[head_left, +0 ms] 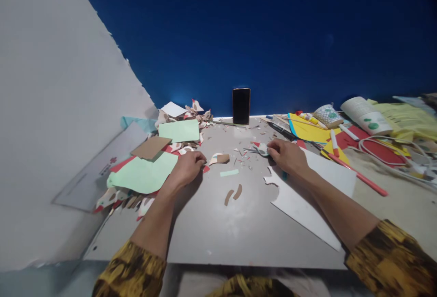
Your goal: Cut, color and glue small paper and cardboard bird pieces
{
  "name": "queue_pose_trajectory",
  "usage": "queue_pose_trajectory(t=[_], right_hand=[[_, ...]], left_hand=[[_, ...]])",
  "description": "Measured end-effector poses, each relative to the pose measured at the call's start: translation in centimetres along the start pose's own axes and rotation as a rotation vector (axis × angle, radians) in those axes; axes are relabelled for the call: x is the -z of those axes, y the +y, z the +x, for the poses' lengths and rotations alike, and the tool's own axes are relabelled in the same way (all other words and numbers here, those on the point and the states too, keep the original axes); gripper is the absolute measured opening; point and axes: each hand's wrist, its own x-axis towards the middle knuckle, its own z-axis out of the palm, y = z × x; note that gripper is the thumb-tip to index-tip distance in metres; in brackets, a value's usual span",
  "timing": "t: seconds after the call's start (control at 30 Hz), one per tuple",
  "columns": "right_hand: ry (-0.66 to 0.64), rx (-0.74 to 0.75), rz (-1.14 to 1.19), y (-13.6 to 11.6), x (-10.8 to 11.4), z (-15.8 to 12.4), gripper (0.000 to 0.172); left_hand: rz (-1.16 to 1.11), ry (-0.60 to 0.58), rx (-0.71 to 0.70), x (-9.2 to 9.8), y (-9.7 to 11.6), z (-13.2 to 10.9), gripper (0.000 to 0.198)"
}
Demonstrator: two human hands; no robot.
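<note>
My left hand (189,167) rests at the left of the table, fingers drawn together beside a small red scrap (206,169); whether anything is between them is hidden. On the right, my right hand (287,153) has its thumb and fingers closed at a pair of scissors (251,150) and a small whitish cutout with a red tip (262,148); which of these it grips cannot be told. Between the hands lie a cream and brown paper piece (219,158), a pale green strip (229,173) and two curved brown strips (238,192). White paper (300,201) lies under my right forearm.
Green sheets (146,173), brown card (151,147) and many paper cutouts are piled on the left. A phone (241,106) stands upright against the blue wall. Paper cups (367,116), markers, yellow and red paper and a white cable (367,147) crowd the right side.
</note>
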Motion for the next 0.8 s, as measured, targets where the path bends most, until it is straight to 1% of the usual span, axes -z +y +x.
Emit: queue_pose_trajectory(t=[0.07,0.17,0.27,0.33,0.43,0.53,0.6,0.7,0.8], right_hand=[[-0.005,-0.012,-0.018,0.0,0.0,0.0,0.018],[-0.017,-0.021,-0.045,-0.1,0.1,0.1,0.020],[-0.022,-0.014,-0.062,0.0,0.1,0.2,0.021],[-0.012,-0.003,-0.062,0.0,0.1,0.2,0.021],[0.010,0.031,-0.062,0.2,-0.1,0.1,0.020],[0.048,0.069,-0.056,0.3,-0.2,0.1,0.018],[0.086,0.092,-0.031,0.4,-0.2,0.1,0.018],[0.118,0.109,0.015,0.4,-0.2,0.2,0.017],[0.115,0.101,0.040,0.4,-0.2,0.3,0.017]], left_hand=[[0.000,-0.050,0.008,-0.1,0.0,0.0,0.013],[0.036,-0.054,0.042,-0.4,0.1,0.1,0.007],[0.059,-0.029,0.056,-0.6,0.1,0.2,0.006],[0.053,-0.001,0.052,-0.7,-0.1,0.3,0.009],[0.023,0.094,0.023,-1.1,-0.6,0.6,0.016],[-0.012,0.230,-0.046,-1.8,-0.9,0.9,0.021],[-0.022,0.265,-0.116,-2.4,-0.9,1.1,0.025],[0.043,0.229,-0.225,-3.2,-0.7,1.2,0.033],[0.132,0.187,-0.283,-3.8,-0.8,1.4,0.030]])
